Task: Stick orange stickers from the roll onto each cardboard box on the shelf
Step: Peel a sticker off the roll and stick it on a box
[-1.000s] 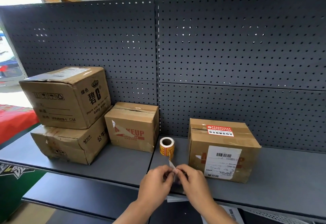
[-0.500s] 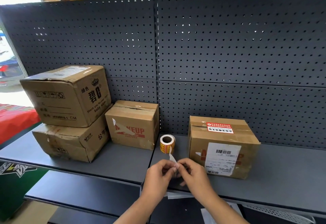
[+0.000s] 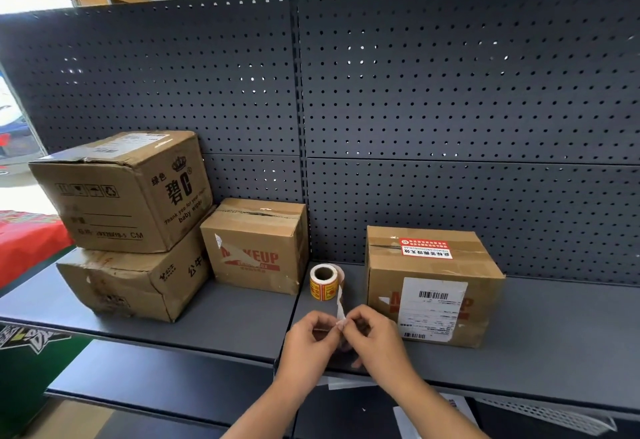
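Note:
A roll of orange stickers stands on the dark shelf between two "MAKEUP" boxes. A white backing strip trails from the roll down to my hands. My left hand and my right hand meet at the shelf's front edge, both pinching the strip's end. The right box carries a red-and-white sticker on top and a barcode label on its front. The middle box shows no orange sticker. Two larger boxes are stacked at the left, upper on lower.
A dark pegboard wall backs the shelf. A lower shelf sits beneath, with white paper near its right part. A red cloth lies at the far left. Bare shelf stretches right of the right box.
My hands stay pinched together on the strip, shifted only slightly. The camera has tilted a little, so the boxes sit lower in view.

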A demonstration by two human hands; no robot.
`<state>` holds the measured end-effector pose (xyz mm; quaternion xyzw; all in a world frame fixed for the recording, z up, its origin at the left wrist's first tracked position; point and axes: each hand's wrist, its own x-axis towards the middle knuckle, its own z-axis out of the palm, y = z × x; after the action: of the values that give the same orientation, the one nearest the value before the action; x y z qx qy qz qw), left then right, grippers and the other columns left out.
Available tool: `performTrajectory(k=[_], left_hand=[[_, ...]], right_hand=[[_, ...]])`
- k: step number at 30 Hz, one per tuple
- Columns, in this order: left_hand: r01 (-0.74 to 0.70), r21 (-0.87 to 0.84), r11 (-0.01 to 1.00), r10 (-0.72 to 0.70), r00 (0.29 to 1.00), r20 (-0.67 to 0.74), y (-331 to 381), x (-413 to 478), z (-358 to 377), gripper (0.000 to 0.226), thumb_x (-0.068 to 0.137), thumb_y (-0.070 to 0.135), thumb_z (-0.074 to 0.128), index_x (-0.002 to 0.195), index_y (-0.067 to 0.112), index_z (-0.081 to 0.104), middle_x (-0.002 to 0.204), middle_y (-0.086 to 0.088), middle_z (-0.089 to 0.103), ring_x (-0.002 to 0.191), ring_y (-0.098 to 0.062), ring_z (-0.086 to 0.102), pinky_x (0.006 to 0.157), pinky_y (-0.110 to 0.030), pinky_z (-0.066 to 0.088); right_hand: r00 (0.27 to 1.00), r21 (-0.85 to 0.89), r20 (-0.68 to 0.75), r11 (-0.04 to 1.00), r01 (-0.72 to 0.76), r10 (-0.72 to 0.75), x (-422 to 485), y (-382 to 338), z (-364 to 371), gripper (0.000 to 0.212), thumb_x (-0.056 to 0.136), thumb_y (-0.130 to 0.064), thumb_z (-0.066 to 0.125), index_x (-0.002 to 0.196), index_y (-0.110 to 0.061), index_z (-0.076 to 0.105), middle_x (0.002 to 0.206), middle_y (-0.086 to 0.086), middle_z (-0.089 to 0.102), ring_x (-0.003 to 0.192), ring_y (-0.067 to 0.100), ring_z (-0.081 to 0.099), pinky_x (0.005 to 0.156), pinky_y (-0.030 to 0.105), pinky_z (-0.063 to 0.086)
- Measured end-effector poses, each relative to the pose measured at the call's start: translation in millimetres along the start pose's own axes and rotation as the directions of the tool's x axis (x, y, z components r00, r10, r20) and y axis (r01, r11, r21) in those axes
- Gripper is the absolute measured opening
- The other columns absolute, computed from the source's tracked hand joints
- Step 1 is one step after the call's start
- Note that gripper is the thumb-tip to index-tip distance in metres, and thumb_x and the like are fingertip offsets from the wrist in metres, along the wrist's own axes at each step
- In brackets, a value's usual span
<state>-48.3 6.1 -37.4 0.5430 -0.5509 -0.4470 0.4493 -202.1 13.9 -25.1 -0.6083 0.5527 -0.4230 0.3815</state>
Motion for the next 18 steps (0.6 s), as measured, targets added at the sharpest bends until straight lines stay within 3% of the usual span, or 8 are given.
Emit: performTrajectory(k=[4, 9, 18], left_hand=[[0.087, -0.133, 0.987, -0.093, 0.995, -0.037, -7, 5, -2, 0.005, 0.097, 0.014, 0.070, 0.096, 0.010, 0.068, 0.085, -0.015, 0.073, 0.084, -0.028, 0.073, 0.078, -0.047, 0.065], [0.104, -0.199, 0.974, -0.119, 0.991, -0.064, -5, 8, -5, 0.007, 0.097, 0.010, 0.070, 0.099, 0.005, 0.066, 0.085, -0.015, 0.075, 0.086, -0.025, 0.075, 0.073, -0.038, 0.065], [0.101, -0.169, 0.980, -0.137, 0.967, -0.216, -8, 16, -13, 0.004, 0.097, 0.007, 0.069, 0.099, 0.005, 0.067, 0.092, -0.014, 0.076, 0.090, -0.023, 0.075, 0.072, -0.033, 0.064]], right_hand=[[0.998, 0.021, -0.043, 0.999, -0.045, 0.046, 0, 1, -6, 0.011, 0.098, -0.019, 0.064, 0.089, -0.018, 0.069, 0.080, 0.005, 0.074, 0.070, 0.017, 0.076, 0.055, 0.042, 0.063], [0.990, 0.097, -0.092, 0.990, -0.099, 0.108, 0, 7, -8, 0.011, 0.099, -0.015, 0.064, 0.089, -0.015, 0.069, 0.081, 0.009, 0.073, 0.067, 0.022, 0.077, 0.054, 0.044, 0.061], [0.977, 0.140, -0.142, 0.981, -0.137, 0.157, -13, 9, -14, 0.015, 0.102, -0.014, 0.060, 0.091, -0.017, 0.071, 0.081, 0.007, 0.076, 0.051, 0.033, 0.071, 0.041, 0.029, 0.050]])
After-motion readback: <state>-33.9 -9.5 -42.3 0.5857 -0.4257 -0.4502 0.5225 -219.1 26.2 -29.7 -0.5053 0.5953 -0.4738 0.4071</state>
